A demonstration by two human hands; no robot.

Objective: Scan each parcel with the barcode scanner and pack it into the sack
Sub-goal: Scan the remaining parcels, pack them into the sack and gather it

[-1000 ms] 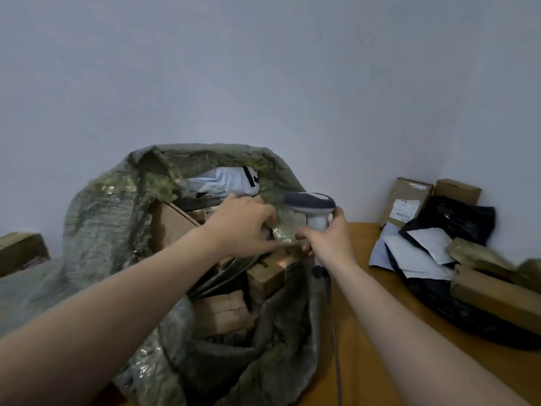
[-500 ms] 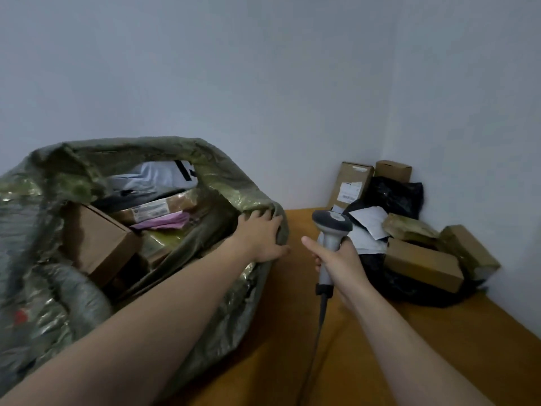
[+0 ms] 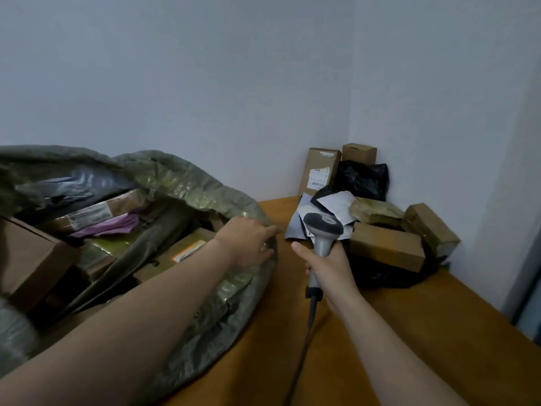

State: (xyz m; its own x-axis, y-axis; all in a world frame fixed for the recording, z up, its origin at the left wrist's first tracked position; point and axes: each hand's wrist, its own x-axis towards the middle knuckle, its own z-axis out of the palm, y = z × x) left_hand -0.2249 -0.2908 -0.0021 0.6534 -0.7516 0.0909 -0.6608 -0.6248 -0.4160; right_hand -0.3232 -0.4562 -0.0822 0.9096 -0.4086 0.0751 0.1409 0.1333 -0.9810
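Right hand gripping barcode scanner, left hand flat on sack rim, parcels just beyond

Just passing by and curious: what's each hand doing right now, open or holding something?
Left hand: open, fingers straight, on the sack rim.
Right hand: grips the barcode scanner.

words to read: none
white sticker on tall box: too blurry to read
orange sticker on box in sack: too blurry to read
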